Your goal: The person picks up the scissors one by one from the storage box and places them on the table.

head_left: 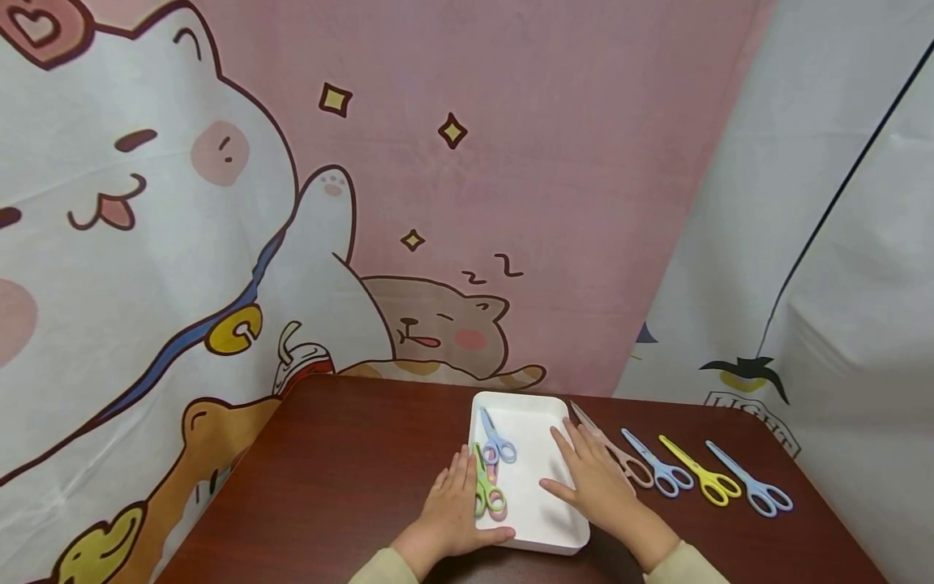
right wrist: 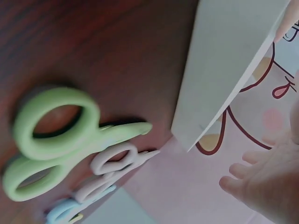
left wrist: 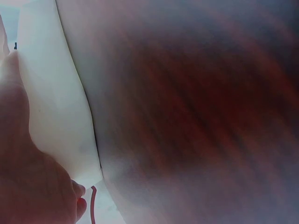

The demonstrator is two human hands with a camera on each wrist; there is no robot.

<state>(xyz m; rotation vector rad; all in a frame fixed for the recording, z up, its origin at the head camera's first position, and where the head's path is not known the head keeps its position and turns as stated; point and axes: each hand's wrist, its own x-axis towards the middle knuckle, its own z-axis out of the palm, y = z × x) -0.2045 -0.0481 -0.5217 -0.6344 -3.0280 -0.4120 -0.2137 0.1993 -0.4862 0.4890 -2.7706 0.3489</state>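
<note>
A white tray [head_left: 533,487] lies on the dark table, holding blue scissors [head_left: 499,448] and green scissors [head_left: 481,487] that overlap pink scissors [head_left: 499,509]. My left hand [head_left: 454,507] rests along the tray's left side with straight fingers, its thumb over the near edge. In the left wrist view that hand [left wrist: 28,158] lies against the tray's outer wall [left wrist: 60,102]. Over the tray's right rim, my right hand [head_left: 594,478] has its fingers spread and holds nothing; whether it touches the rim I cannot tell.
Right of the tray lie pale pink scissors [head_left: 635,466], blue scissors [head_left: 667,474], yellow scissors [head_left: 704,474] and more blue scissors [head_left: 759,485]. The right wrist view also shows green scissors [right wrist: 58,100] on the table [right wrist: 131,60]. A cartoon-printed cloth [head_left: 569,203] hangs behind.
</note>
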